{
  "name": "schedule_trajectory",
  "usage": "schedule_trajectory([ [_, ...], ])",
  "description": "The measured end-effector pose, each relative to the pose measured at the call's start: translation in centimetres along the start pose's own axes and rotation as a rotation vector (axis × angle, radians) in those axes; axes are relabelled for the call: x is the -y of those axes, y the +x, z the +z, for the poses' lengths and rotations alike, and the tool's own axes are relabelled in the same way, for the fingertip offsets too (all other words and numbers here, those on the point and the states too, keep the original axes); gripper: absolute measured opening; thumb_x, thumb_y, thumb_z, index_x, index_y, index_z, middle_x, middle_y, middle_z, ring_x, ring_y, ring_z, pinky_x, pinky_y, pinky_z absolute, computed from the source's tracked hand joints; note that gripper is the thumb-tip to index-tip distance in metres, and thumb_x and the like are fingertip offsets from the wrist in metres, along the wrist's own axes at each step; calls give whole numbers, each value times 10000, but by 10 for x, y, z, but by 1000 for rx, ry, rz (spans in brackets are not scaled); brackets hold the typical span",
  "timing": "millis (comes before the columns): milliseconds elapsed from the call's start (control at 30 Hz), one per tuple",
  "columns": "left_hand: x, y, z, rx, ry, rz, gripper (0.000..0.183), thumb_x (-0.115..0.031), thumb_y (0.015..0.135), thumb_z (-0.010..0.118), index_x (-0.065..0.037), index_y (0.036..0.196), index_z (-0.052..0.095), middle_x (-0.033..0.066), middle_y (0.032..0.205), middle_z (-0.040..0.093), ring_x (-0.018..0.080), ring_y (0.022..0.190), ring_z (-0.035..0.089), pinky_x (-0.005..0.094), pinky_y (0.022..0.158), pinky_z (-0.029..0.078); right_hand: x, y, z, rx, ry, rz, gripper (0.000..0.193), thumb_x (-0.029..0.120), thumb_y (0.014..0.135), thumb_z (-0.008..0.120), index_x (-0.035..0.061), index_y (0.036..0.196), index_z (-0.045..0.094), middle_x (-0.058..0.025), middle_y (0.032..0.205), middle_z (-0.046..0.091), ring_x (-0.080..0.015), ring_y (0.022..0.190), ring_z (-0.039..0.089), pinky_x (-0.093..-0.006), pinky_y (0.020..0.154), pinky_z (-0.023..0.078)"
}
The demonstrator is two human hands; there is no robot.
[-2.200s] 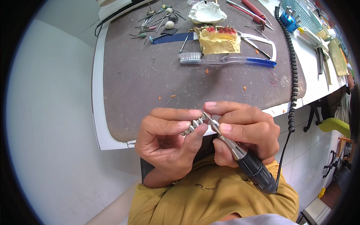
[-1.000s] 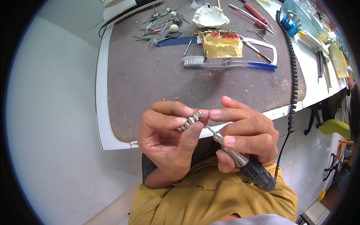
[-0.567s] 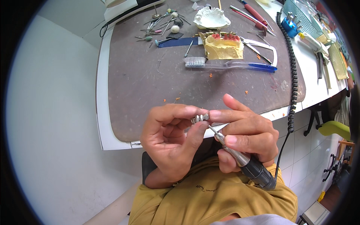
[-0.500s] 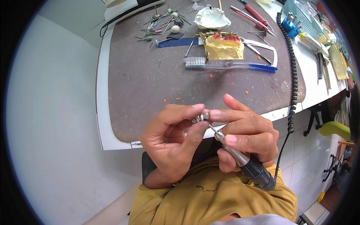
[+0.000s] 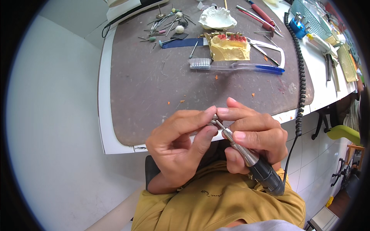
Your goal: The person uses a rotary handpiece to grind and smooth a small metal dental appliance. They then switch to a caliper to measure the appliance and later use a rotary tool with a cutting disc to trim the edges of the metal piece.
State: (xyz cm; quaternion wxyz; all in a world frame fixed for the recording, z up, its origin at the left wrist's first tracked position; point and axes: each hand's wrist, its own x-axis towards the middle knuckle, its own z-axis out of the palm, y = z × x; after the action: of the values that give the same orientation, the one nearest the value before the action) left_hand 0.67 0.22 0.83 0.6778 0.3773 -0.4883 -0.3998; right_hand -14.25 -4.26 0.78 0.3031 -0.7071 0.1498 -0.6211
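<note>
Between thumb and index finger, my left hand [image 5: 179, 142] pinches a small silvery metal dental bridge [image 5: 214, 118], mostly hidden by the fingertips. My right hand [image 5: 258, 133] is wrapped round a dental handpiece [image 5: 246, 154] with a steel front and a black rear body. Its thin bur [image 5: 220, 124] points up and left at the metal piece; whether they touch I cannot tell. The right index fingertip rests by the left fingertips at the piece's far side. Both hands are just off the near edge of the bench.
On the brown bench mat [image 5: 146, 88] lie a clear-and-blue toothbrush [image 5: 246, 68], a yellow dental model [image 5: 230, 50] with red teeth, a white plaster model [image 5: 217, 18], a white caliper [image 5: 282, 54] and several burs [image 5: 165, 25]. A black coiled cord [image 5: 301, 77] hangs over the right edge.
The metal piece has been turned and is now more covered by my left fingertips. The bur tip has come closer to it, with the handpiece shifted slightly.
</note>
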Motion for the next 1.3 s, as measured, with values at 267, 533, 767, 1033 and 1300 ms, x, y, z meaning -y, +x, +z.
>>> schedule_trajectory([
  [267,-9,4,-5,18,-339,-207,191,49,844,691,71,1031,657,184,948,696,237,896,700,314,774,602,-5,-4,-2,36,-11,-2,309,101,828,705,-5,1070,545,-202,907,638,-364,940,684,-527,916,525],
  [533,-10,4,2,-74,-197,-214,220,-95,813,771,-3,952,628,109,833,677,175,716,668,282,601,557,-5,0,-4,66,-1,-6,314,91,802,724,-14,1052,565,-218,898,650,-361,902,696,-522,889,541],
  [767,-10,4,2,-65,-209,-223,209,-74,817,764,-2,957,627,112,845,680,173,733,670,283,626,554,0,3,1,-8,37,57,287,4,739,776,-2,981,622,-178,889,686,-324,927,706,-474,872,565],
  [1033,-8,4,-5,17,-332,-192,151,85,830,687,57,974,651,165,938,686,217,894,692,323,816,596,1,4,-1,5,16,46,288,20,743,786,8,987,635,-169,892,690,-324,923,706,-471,874,563],
  [1300,-10,7,-3,60,-336,-214,208,94,832,677,63,1035,645,180,967,689,229,929,688,321,846,569,-1,-1,-1,-73,8,1,331,16,710,813,34,993,640,-133,853,663,-357,903,703,-490,855,567],
])
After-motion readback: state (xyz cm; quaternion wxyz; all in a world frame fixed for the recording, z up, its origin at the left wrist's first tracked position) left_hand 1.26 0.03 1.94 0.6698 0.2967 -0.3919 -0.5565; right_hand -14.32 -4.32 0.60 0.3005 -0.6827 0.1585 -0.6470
